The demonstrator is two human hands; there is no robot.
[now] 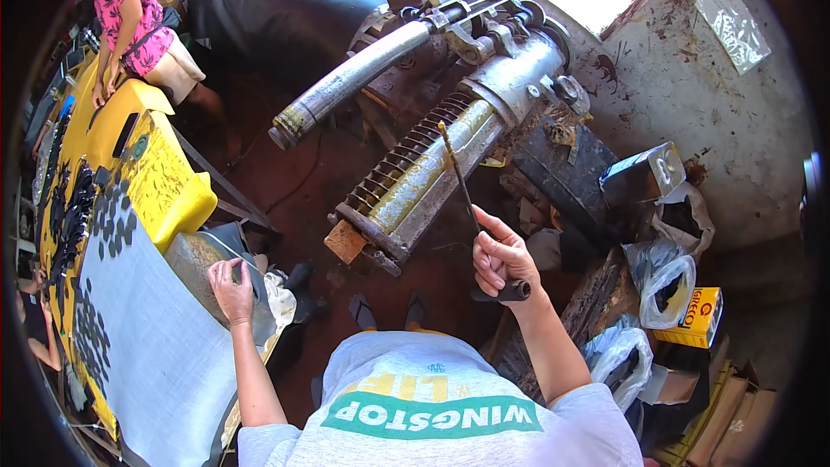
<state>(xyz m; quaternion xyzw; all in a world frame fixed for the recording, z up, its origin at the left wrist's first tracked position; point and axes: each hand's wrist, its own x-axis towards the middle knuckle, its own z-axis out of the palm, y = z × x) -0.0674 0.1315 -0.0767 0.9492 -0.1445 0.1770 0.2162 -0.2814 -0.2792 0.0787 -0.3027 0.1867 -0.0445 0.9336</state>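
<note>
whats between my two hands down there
In the head view, between the left hand and the right hand lies bare reddish floor with two sandalled feet; nothing else.

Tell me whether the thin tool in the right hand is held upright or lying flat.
Roughly upright. The right hand grips the thin tool by its dark handle, and the slender shaft rises from the fist, leaning slightly, its tip before the greasy machine.
</note>
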